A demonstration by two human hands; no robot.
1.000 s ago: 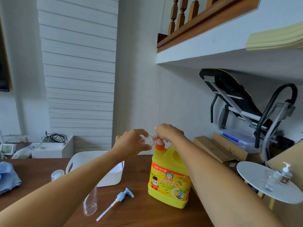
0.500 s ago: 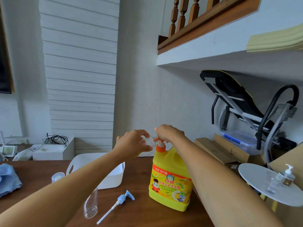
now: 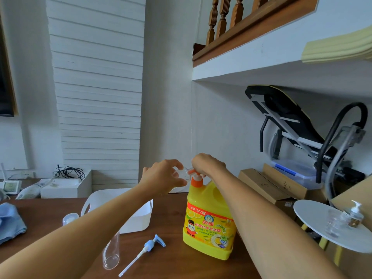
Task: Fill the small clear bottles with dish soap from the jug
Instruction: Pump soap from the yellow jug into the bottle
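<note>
Dark wood worktop (image 3: 177, 265) against a white wall; blue cloth (image 3: 10, 222) far left; white basket (image 3: 141, 219) behind; spare clear bottle (image 3: 111, 252) and loose blue pump (image 3: 150, 245) near the front; left hand (image 3: 163, 178), fingers pinching a small clear bottle (image 3: 179, 174) at the spout of the orange pump (image 3: 194, 178); jug (image 3: 209, 222) upright mid-worktop, probably heavy, leave standing; right hand (image 3: 207, 165), fingers curled over pump head; bottle likely light, slick, thin-walled; hold its body just under the neck.
</note>
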